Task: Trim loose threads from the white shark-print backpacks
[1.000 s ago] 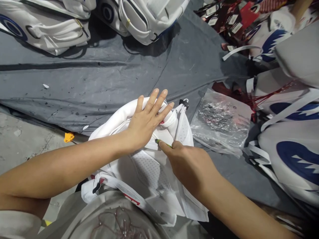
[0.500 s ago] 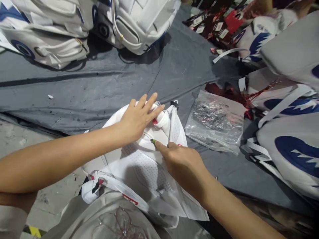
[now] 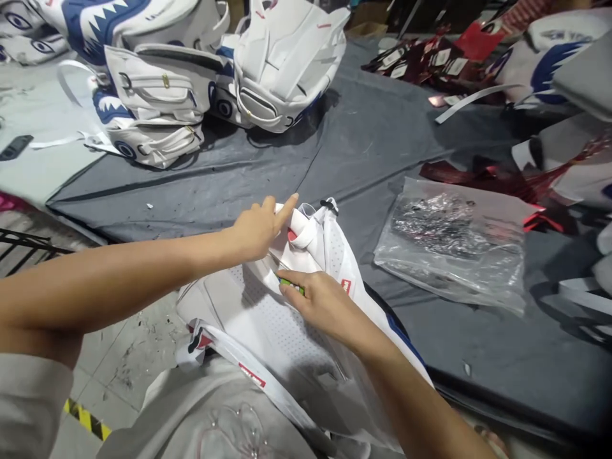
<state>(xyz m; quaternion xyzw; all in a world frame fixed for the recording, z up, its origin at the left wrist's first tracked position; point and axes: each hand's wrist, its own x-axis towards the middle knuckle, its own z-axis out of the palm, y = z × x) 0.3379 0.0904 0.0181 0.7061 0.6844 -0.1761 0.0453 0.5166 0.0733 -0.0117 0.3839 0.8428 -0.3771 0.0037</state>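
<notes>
A white backpack point(image 3: 268, 312) with a perforated mesh panel lies on my lap and the edge of the grey sheet point(image 3: 306, 172). My left hand point(image 3: 261, 226) rests on the bag's top edge, fingers curled and the forefinger stretched out over the folded white fabric. My right hand point(image 3: 318, 299) is closed in a pinch on a small green tool point(image 3: 291, 284) pressed against the bag just below the left hand. A white strap with a red label point(image 3: 251, 376) trails off the bag toward me.
A clear plastic bag of small dark parts point(image 3: 449, 242) lies on the grey sheet to the right. White and blue shark-print backpacks point(image 3: 157, 95) are piled at the back left, and more at the far right. Red tags point(image 3: 440, 60) lie at the back right. Tiled floor shows at the lower left.
My left hand went from lying flat with spread fingers to curled with one finger extended. My right hand slid slightly left and down with the green tool. The view tilted up, showing more bags.
</notes>
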